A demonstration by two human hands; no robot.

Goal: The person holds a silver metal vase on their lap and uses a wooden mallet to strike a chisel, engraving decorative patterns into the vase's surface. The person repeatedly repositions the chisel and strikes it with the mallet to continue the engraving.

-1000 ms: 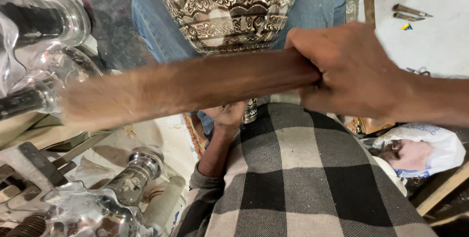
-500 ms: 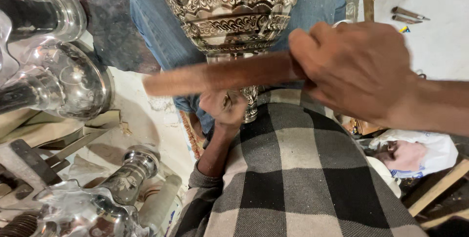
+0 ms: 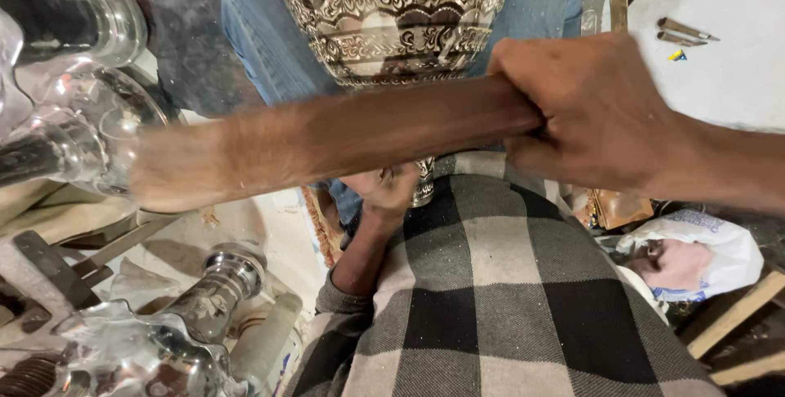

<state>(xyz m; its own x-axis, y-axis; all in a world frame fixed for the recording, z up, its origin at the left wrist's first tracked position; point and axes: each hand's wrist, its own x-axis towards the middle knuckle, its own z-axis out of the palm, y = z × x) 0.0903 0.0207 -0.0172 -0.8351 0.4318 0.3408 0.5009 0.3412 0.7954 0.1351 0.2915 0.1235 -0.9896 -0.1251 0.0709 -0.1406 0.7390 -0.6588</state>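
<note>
- Wooden stick [image 3: 343, 139], long and reddish-brown, lies crosswise in front of the engraved metal vessel [image 3: 392, 17], just below its patterned lower bands; its free end to the left of the vessel is blurred.
- Right hand [image 3: 593, 115] is closed in a full fist around the stick's end, to the right of the vessel, knuckles up, with the bare forearm running off to the right.
- Left hand [image 3: 388, 188] sits under the stick, directly below the vessel, fingers curled about a small silvery engraved piece [image 3: 423, 188]; the stick hides much of the grip, so how tightly it closes cannot be told.
- Left forearm comes up from a dark sleeve cuff [image 3: 335, 299] towards the vessel.
- Checked cloth [image 3: 523, 299], in black, grey and cream squares, covers the lap below the vessel.
- Blue jeans [image 3: 270, 37] show on both sides of the vessel, behind it.
- Shiny silver fittings [image 3: 74, 62], rounded and reflective, stand to the left of the vessel; another polished baluster-shaped piece [image 3: 221, 291] lies lower left of it.
- Thin metal punches [image 3: 683, 31] lie on the pale floor [image 3: 736, 70] to the upper right of the vessel.
- Crumpled white bag [image 3: 695, 254] rests lower right of the vessel, beside wooden slats [image 3: 736, 315].
</note>
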